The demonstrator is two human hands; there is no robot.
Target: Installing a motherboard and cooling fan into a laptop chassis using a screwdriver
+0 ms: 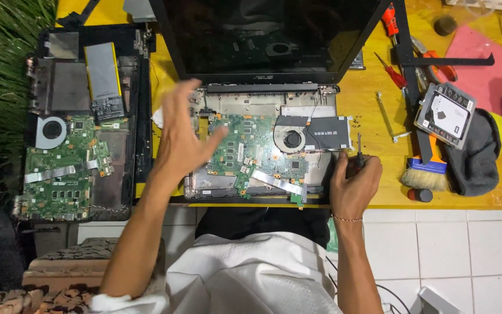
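Green circuit board (245,152) sits bare in the opened laptop base (262,145) at the centre of the yellow table (373,116), with the dark screen (268,35) raised at twelve o'clock. Left hand (184,136) hovers over the board's nine o'clock edge, fingers spread apart and gripping nothing. Right hand (352,183) rests at the base's four o'clock corner, fingers clamped round a small screwdriver (359,154), tip up. That board looks thin, stiff and fragile, I'd say; best taken by its bare edges, clear of the round fan (291,139) and the pale ribbon cable (277,181), which looks easy to tear. Away at nine o'clock lies a second stripped laptop (76,122). Three o'clock is crowded: red-handled screwdrivers (391,70), a drive caddy (444,113), a brush (425,174), a grey cloth (477,157). White floor tiles (448,250) show below, green plants (1,70) at ten o'clock. Elbow room looks tight.
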